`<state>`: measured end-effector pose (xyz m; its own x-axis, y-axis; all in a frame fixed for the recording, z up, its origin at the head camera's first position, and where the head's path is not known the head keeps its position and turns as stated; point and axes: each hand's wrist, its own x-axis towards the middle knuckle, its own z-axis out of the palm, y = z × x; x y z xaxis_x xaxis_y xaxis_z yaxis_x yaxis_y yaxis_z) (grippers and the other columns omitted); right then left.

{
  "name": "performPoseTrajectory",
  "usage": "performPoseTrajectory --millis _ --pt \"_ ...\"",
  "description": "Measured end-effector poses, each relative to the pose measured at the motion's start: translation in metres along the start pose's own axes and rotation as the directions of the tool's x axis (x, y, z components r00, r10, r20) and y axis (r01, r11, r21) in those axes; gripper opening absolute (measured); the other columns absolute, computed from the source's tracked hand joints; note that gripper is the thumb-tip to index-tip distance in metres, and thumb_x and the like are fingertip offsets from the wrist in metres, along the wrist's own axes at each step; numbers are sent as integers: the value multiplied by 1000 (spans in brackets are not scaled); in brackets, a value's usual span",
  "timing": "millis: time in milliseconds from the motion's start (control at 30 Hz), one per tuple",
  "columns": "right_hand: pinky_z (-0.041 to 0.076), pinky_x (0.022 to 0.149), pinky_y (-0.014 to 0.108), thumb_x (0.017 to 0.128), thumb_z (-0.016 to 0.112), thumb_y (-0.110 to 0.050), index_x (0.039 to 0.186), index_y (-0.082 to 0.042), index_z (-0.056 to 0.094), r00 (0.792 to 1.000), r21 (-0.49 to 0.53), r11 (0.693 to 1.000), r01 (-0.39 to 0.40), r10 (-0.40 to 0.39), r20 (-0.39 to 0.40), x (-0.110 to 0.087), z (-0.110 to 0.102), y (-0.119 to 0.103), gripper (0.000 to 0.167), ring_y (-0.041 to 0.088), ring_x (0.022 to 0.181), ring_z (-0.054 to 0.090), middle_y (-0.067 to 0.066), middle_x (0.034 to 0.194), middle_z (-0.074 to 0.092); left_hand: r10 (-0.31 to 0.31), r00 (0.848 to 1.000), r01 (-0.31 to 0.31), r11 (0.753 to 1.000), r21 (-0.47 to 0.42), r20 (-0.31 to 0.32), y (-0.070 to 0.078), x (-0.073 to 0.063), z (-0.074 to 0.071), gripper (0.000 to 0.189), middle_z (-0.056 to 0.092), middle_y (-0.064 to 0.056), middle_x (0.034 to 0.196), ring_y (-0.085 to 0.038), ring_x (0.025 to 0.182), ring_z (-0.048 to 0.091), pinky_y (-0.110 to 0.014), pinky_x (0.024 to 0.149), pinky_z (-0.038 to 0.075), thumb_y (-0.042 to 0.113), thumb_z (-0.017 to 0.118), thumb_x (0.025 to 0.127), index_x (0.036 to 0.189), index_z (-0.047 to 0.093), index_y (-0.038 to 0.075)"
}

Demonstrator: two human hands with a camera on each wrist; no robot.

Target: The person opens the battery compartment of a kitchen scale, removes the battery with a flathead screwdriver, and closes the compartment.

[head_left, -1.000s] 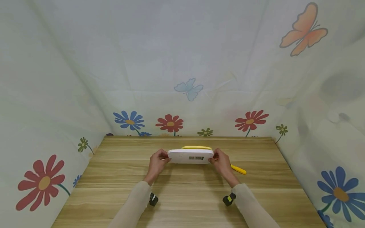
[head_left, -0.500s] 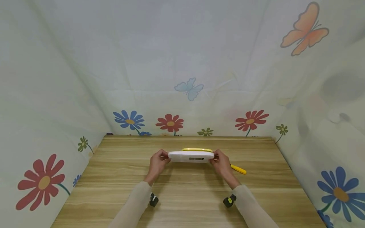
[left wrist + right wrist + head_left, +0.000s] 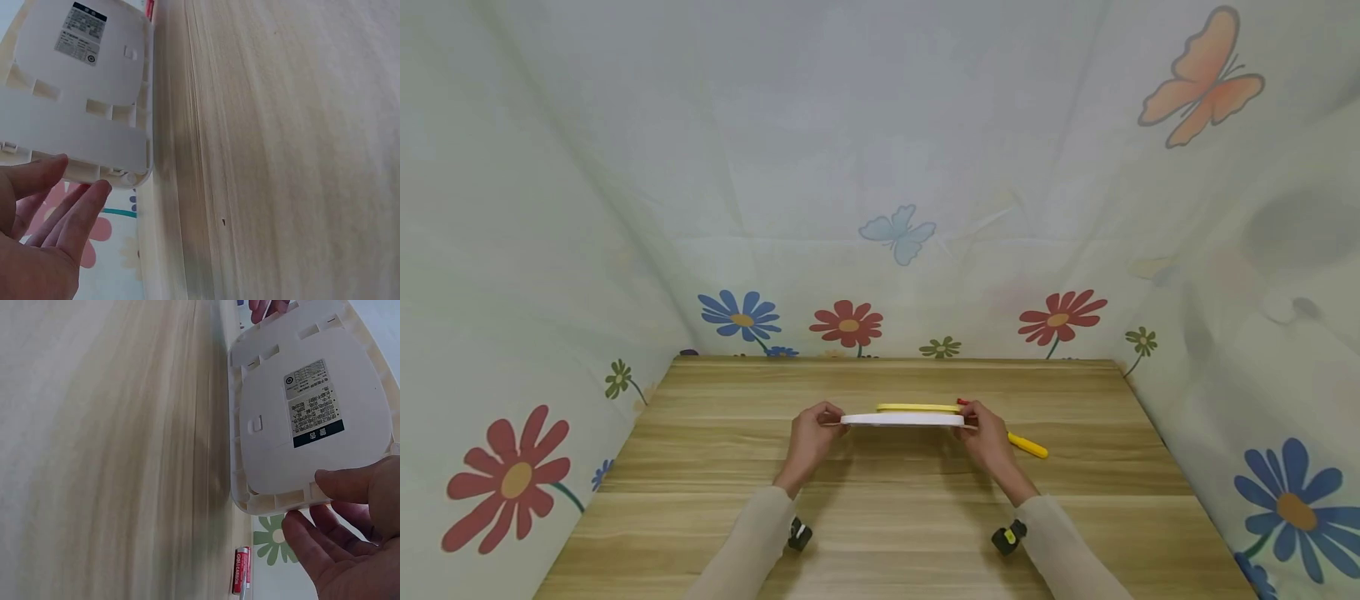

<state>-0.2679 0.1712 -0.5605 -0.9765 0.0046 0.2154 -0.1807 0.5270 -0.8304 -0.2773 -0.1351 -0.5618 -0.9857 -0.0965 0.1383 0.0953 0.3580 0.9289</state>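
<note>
Both hands hold up a flat white kitchen scale (image 3: pixel 902 420) with a yellow platform (image 3: pixel 917 407) on top. Seen almost edge-on in the head view, it hangs level above the table. My left hand (image 3: pixel 811 437) pinches its left end between thumb and fingers. At the right end, my right hand (image 3: pixel 988 437) grips with the thumb against the underside. The wrist views show that white underside, with ribbed edges, a small latch and a printed label (image 3: pixel 314 400). A red battery (image 3: pixel 241 570) lies beyond the right hand.
A yellow handle (image 3: pixel 1028 446), perhaps of a screwdriver, lies right of my right hand, its other end hidden. The wooden table (image 3: pixel 880 517) meets a flower-printed cloth (image 3: pixel 775 208) at the back and sides.
The scale has tipped from showing its labelled underside to lying nearly level, and its yellow platform has come lower. A red tip beside my right hand has come into view.
</note>
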Motion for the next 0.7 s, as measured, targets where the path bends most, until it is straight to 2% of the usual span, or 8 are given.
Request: performPoseTrajectory --millis 167,300,433,567,700 --pt "63 83 37 79 72 11 97 0 60 1000 -1 1000 8 -8 0 -3 0 1 23 37 103 69 22 109 69 7 1000 -8 1000 30 15 0 -1 -1 16 75 -17 92 -24 89 72 -27 71 62 -9 70 79 94 73 -3" --pt "62 84 39 79 72 11 96 0 61 1000 -23 1000 4 -4 7 -3 1 3 23 36 101 70 23 109 69 -5 1000 3 996 88 26 -1 -1 -1 16 75 -15 94 -23 88 71 -30 72 62 -6 68 81 95 75 0" --pt "62 84 38 78 72 11 99 0 63 1000 -25 999 -26 26 3 -3 2 4 25 34 101 70 21 108 70 -28 999 23 994 109 40 -2 -1 -1 16 75 -14 96 -24 90 71 -33 75 62 -3 68 83 96 75 2" --pt "63 83 38 77 67 15 108 1 64 999 -14 1000 -25 25 23 -3 2 5 35 33 99 70 19 105 69 -78 996 73 992 99 47 -2 -2 -2 19 74 -15 101 -26 94 71 -34 77 62 -3 67 84 100 76 3" --pt "64 76 37 75 64 17 117 -2 65 999 -13 1000 -16 17 44 -2 1 7 46 33 93 71 19 105 70 -127 990 122 990 74 58 -2 -3 -1 22 73 -17 108 -29 98 71 -35 80 62 -4 66 84 103 75 2"
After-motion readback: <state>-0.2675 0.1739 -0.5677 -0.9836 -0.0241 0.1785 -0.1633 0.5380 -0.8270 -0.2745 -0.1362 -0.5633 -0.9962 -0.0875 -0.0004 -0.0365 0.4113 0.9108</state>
